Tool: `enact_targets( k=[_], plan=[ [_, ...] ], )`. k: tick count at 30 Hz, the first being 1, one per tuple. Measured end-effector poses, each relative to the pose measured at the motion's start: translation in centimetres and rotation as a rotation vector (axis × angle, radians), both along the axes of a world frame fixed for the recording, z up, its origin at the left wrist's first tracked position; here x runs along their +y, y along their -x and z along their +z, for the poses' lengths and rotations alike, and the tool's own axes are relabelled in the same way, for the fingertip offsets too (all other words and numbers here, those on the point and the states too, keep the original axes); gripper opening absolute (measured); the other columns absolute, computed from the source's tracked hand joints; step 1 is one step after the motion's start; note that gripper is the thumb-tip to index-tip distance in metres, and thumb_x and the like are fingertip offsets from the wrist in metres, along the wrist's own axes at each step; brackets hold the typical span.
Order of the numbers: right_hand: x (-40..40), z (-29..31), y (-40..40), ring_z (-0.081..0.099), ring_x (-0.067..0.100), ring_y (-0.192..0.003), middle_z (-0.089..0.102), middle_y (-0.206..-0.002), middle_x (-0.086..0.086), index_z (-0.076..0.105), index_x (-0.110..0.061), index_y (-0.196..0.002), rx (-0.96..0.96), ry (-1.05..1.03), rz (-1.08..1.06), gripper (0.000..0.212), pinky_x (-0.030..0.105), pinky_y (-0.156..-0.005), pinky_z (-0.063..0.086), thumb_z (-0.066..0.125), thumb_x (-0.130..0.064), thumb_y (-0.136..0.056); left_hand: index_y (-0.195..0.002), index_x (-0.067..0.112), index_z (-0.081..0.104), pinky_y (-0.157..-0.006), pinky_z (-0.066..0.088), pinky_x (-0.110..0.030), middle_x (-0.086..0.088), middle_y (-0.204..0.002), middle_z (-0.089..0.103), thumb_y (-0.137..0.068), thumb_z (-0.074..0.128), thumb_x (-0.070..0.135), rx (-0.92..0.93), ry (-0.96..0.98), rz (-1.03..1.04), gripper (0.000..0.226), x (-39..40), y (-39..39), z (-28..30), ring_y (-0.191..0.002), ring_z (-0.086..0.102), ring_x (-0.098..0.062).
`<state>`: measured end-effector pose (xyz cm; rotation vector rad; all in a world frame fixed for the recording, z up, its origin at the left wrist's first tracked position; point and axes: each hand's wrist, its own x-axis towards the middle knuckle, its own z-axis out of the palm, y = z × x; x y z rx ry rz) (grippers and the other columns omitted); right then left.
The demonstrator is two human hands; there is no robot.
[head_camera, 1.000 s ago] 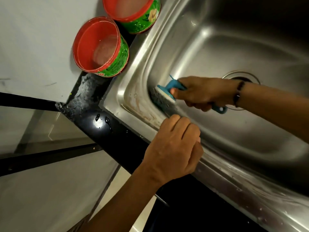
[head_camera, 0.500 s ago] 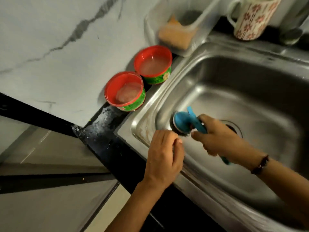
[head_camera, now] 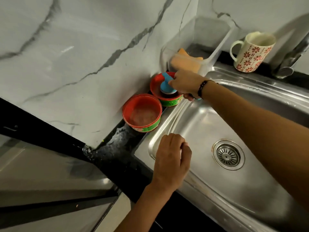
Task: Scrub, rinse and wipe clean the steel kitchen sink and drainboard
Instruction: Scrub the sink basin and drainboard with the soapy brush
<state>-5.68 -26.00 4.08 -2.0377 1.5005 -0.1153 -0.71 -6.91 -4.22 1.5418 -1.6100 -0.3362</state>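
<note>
Two red tubs (head_camera: 142, 113); one mug (head_camera: 252, 52); one blue scrubber (head_camera: 166, 81).

Right hand (head_camera: 185, 83) over far tub (head_camera: 164, 99), scrub brush (head_camera: 166, 85) head down in it. Near tub (head_camera: 141, 113) just before far tub, touching. Clear container (head_camera: 197, 47) behind hand, sponge (head_camera: 185, 63) inside. Mug (head_camera: 250, 52) right of container, on surface. Left hand (head_camera: 172, 159) on sink (head_camera: 209, 118) front rim; drain strainer (head_camera: 228, 155) right of it.
</note>
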Motion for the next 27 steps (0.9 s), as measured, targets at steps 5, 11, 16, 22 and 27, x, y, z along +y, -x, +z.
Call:
enact_targets(
  k=[5,11,16,22,27],
  plan=[
    [0.8,-1.2,0.8,0.035,0.015,-0.039,0.041,-0.061,0.007,0.052,-0.001,-0.107,-0.289,-0.156,-0.111,0.027,0.018,-0.032,0.028,0.038,-0.024,-0.099,-0.071,0.011,0.047,-0.061,0.032,-0.021,0.007,-0.071,0.04,-0.086,0.04,0.017,0.029,-0.048,0.003,0.017,0.4,0.4,-0.7,-0.066,0.038,-0.013],
    [6.5,-1.8,9.1,0.027,0.009,-0.034,0.042,-0.055,0.0,0.055,-0.024,-0.095,-0.862,-0.427,-0.301,0.02,0.014,-0.034,0.023,0.038,-0.033,-0.099,-0.086,0.005,0.057,-0.07,0.04,-0.02,-0.006,-0.082,0.055,-0.082,0.044,0.006,-0.002,-0.124,-0.016,0.013,2.6,2.2,-2.3,-0.077,0.049,-0.017],
    [14.3,-9.4,19.3,0.023,0.008,-0.031,0.036,-0.052,0.001,0.063,-0.031,-0.078,-0.534,-1.004,-0.222,0.03,0.009,-0.033,0.022,0.041,-0.033,-0.097,-0.088,0.004,0.057,-0.074,0.043,-0.027,-0.009,-0.085,0.057,-0.081,0.042,0.005,-0.119,-0.145,-0.012,0.016,2.9,2.2,-2.7,-0.081,0.053,-0.022],
    [16.0,-15.7,26.7,0.031,0.011,-0.038,0.044,-0.05,0.003,0.066,-0.041,-0.104,-0.449,-1.395,-0.244,0.053,0.017,-0.045,0.023,0.082,-0.055,-0.056,-0.079,0.002,0.058,-0.064,0.04,-0.026,-0.008,-0.076,0.056,-0.078,0.043,0.003,-0.242,-0.202,-0.082,0.015,2.9,2.5,-2.6,-0.075,0.048,-0.019],
    [13.9,-16.5,15.8,0.022,0.005,-0.031,0.03,-0.045,-0.006,0.052,-0.025,-0.114,-0.668,-1.078,-0.083,0.024,0.011,-0.031,0.02,0.034,-0.034,-0.101,-0.068,0.0,0.057,-0.062,0.039,-0.031,-0.01,-0.068,0.053,-0.075,0.042,-0.001,-0.322,-0.193,-0.186,0.017,2.8,2.7,-2.2,-0.067,0.046,-0.023]
  ],
)
